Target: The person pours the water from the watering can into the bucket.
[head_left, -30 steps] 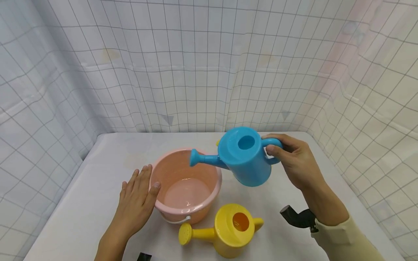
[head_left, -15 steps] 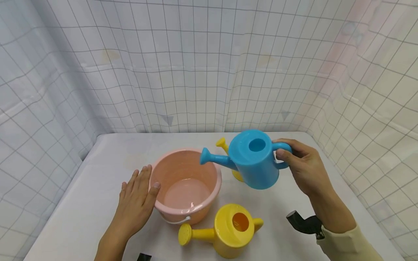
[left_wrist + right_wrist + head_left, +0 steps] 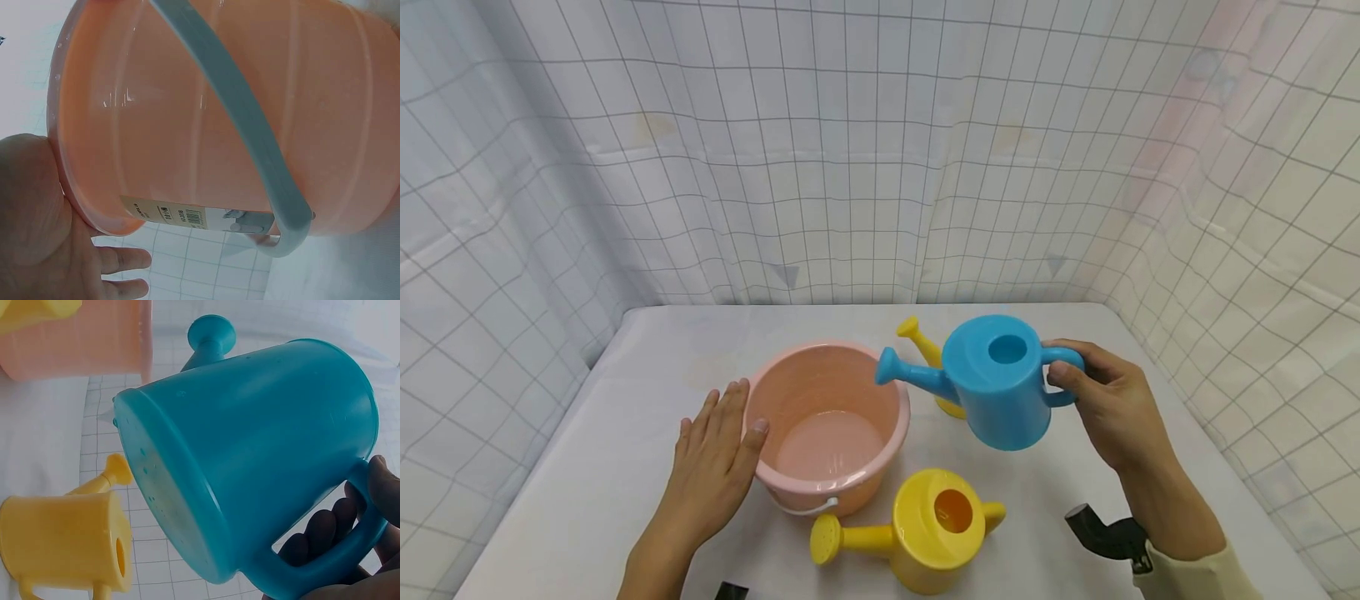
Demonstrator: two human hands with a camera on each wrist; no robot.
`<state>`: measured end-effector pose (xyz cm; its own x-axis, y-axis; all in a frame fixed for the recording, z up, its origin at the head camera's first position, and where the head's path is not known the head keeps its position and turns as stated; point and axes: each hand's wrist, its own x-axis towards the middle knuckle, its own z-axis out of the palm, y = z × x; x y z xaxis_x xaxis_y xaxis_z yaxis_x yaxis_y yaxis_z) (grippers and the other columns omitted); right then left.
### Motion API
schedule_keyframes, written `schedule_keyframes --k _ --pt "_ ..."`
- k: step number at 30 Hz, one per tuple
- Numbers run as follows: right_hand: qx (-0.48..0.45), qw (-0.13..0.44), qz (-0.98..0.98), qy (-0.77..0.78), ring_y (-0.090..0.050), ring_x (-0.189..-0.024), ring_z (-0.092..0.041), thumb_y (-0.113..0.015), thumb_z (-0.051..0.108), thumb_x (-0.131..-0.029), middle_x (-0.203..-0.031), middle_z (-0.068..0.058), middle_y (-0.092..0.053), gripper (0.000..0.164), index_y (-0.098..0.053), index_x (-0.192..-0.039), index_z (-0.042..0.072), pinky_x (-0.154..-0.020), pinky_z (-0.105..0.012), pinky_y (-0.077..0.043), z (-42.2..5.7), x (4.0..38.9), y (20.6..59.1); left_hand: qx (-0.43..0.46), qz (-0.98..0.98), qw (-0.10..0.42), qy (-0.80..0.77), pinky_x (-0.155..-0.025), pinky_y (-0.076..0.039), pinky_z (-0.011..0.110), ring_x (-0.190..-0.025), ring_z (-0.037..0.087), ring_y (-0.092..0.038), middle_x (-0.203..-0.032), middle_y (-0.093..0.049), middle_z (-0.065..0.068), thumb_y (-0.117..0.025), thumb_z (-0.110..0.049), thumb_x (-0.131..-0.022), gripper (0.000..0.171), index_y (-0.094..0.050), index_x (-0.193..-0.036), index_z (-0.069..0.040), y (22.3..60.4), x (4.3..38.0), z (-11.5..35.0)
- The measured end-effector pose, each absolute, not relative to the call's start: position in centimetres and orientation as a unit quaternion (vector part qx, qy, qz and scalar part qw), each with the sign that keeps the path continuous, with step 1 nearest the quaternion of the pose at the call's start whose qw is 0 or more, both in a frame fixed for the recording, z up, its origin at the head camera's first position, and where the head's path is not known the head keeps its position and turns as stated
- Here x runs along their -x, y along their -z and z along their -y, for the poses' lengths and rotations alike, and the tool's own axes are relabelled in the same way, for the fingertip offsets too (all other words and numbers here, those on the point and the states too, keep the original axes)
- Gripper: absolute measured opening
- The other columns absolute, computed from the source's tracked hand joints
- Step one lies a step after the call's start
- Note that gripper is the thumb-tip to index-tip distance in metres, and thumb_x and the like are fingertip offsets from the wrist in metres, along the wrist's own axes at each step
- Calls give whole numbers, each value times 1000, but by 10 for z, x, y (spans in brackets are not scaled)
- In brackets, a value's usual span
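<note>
The person's right hand (image 3: 1120, 408) is curling its fingers and thumb round the handle of a blue watering can (image 3: 1000, 400), closing on that grip. The can is hanging above the table (image 3: 647, 392), just left of this hand; it is staying roughly upright, and droplets (image 3: 147, 470) are clinging to its underside. Its spout is pointing leftward, the tip overlapping the right rim of a pink bucket (image 3: 801, 375) in the head view. 2 yellow watering cans are standing left of the right hand: the nearer yellow can (image 3: 928, 533) closer to the person, the farther yellow can (image 3: 927, 346) partly hiding behind the blue one. A black wrist device (image 3: 1108, 533) is sitting below the right hand, beside a pale sleeve (image 3: 1198, 575).

The left hand (image 3: 711, 471) is lying open, fingers extended, touching the rim of the bucket, which is standing just to its right. Below that rim, a label (image 3: 165, 211) and a handle (image 3: 231, 103) are showing. Beyond both hands, a gridded curtain (image 3: 850, 150) is hanging.
</note>
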<state>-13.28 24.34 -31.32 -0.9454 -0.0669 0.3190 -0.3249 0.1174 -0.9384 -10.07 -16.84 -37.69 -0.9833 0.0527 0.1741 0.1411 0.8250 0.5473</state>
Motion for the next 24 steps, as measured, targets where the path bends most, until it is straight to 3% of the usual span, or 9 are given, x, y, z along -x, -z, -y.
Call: schedule_keyframes --k 15,24 --pt "-158 123 701 -685 -55 -104 -12 -52 0 -94 -108 4 -64 26 -57 -118 -7 -90 -20 -48 -255 128 334 52 952 82 290 -109 -1 69 -146 41 -7 -158 -17 18 -28 -46 -102 62 -10 -153 -16 377 100 168" --pt "-91 143 690 -703 -53 -100 -14 -54 1 -93 -106 4 -64 28 -57 -119 -8 -87 -19 -48 -260 123 342 53 951 79 293 -109 -2 69 -145 42 -7 -157 -17 19 -28 -46 -102 62 -9 -153 -16 377 100 168"
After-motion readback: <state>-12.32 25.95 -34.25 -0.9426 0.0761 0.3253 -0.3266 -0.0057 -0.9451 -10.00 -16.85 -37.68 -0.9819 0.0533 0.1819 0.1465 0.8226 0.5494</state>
